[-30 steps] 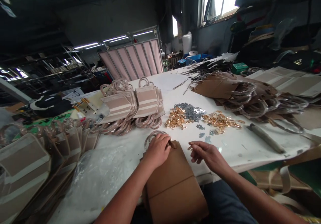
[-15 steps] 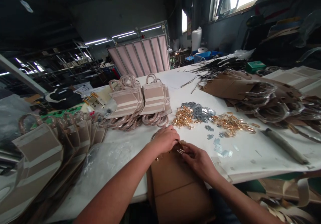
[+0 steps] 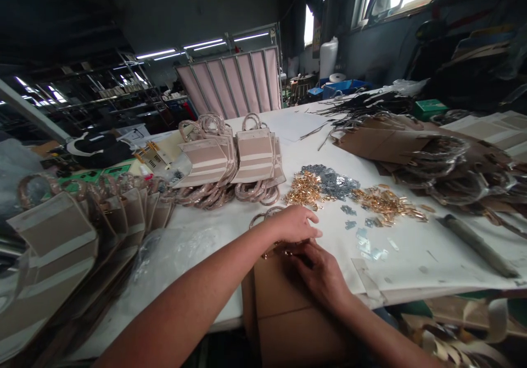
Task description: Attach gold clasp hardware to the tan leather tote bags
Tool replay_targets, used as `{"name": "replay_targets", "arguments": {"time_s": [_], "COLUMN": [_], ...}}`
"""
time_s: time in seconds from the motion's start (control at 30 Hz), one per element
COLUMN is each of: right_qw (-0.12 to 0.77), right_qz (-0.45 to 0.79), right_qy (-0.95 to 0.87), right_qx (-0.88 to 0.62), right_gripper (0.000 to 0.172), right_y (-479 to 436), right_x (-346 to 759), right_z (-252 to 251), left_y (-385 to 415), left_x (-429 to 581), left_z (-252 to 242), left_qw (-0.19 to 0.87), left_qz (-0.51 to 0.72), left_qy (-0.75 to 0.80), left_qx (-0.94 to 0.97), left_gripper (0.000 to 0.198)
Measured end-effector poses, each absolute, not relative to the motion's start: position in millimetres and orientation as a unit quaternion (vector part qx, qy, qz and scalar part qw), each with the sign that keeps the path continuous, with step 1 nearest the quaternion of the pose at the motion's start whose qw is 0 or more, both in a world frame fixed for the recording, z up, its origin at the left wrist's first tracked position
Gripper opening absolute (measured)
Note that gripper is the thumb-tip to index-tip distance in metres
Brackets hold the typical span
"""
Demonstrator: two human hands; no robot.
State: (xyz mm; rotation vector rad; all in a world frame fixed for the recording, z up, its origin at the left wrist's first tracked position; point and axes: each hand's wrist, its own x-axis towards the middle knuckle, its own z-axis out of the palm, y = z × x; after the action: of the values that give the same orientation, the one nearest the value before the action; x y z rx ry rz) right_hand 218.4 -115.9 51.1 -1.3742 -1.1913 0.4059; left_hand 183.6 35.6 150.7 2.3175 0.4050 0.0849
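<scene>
Brown bag (image 3: pixel 284 307) across near edge of table (image 3: pixel 411 258), long axis running away from body, lower half overhanging; left hand (image 3: pixel 294 225) flat on its far end, fingers straight, side by side; right hand (image 3: pixel 319 272) just behind, fingertips curled toward gold fitting (image 3: pixel 267 256); pinch hidden, cannot tell.

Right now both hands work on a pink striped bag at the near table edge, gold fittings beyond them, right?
No: the head view shows left hand and right hand on a plain brown bag; pink striped bags sit stacked farther back. Gold fittings do lie beyond.
</scene>
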Motion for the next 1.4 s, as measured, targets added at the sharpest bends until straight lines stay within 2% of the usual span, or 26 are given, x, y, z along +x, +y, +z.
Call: {"name": "replay_targets", "arguments": {"time_s": [0.13, 0.23, 0.33, 0.43, 0.63, 0.77, 0.97, 1.1, 1.2, 1.3, 1.4], "right_qw": [0.626, 0.648, 0.648, 0.629, 0.549, 0.539, 0.604, 0.633, 0.638, 0.638, 0.626], "right_qz": [0.174, 0.2, 0.253, 0.297, 0.269, 0.211, 0.183, 0.191, 0.183, 0.138, 0.051], "right_qy": [-0.45, -0.379, -0.313, -0.285, -0.343, -0.375, -0.353, -0.34, -0.356, -0.388, -0.429], "right_qx": [-0.613, -0.63, -0.647, -0.659, -0.713, -0.724, -0.691, -0.669, -0.658, -0.651, -0.649], "right_gripper": [0.016, 0.024, 0.036, 0.04, 0.032, 0.03, 0.029, 0.03, 0.026, 0.019, 0.017], "right_y": [-110.5, -112.9, -121.1, -130.6, -140.5, -143.5, -150.0, -152.7, -154.1, -156.1, -159.2], "right_x": [222.0, 238.7, 260.7, 277.9, 290.4, 287.3, 281.9, 280.7, 277.3, 272.3, 268.7], "right_z": [48.8, 45.3, 38.3, 31.6, 35.2, 37.0, 45.1, 58.2, 62.1, 60.5, 59.6], "left_y": [27.7, 23.3, 17.9, 10.9, 4.1, 6.3, 10.0, 6.2, -1.7, -10.6, -16.8], "left_x": [171.1, 153.4, 138.5, 135.8, 153.4, 163.9, 171.7, 169.5, 165.4, 160.3, 154.3], "left_z": [138.5, 126.5, 113.3, 105.0, 105.6, 107.3, 112.9, 132.6, 153.2, 167.2, 170.6], "left_qw": [0.472, 0.468, 0.34, 0.202, 0.119, 0.136, 0.17, 0.182, 0.176, 0.177, 0.199], "left_qz": [0.128, 0.137, 0.121, 0.09, 0.036, 0.029, 0.029, 0.027, 0.008, -0.008, 0.008], "left_qy": [0.157, 0.18, 0.201, 0.199, 0.235, 0.253, 0.275, 0.321, 0.332, 0.333, 0.326], "left_qx": [0.858, 0.854, 0.91, 0.955, 0.964, 0.957, 0.946, 0.929, 0.927, 0.926, 0.924], "left_gripper": [0.043, 0.036, 0.027, 0.043, 0.05, 0.049, 0.047, 0.05, 0.043, 0.033, 0.032]}}
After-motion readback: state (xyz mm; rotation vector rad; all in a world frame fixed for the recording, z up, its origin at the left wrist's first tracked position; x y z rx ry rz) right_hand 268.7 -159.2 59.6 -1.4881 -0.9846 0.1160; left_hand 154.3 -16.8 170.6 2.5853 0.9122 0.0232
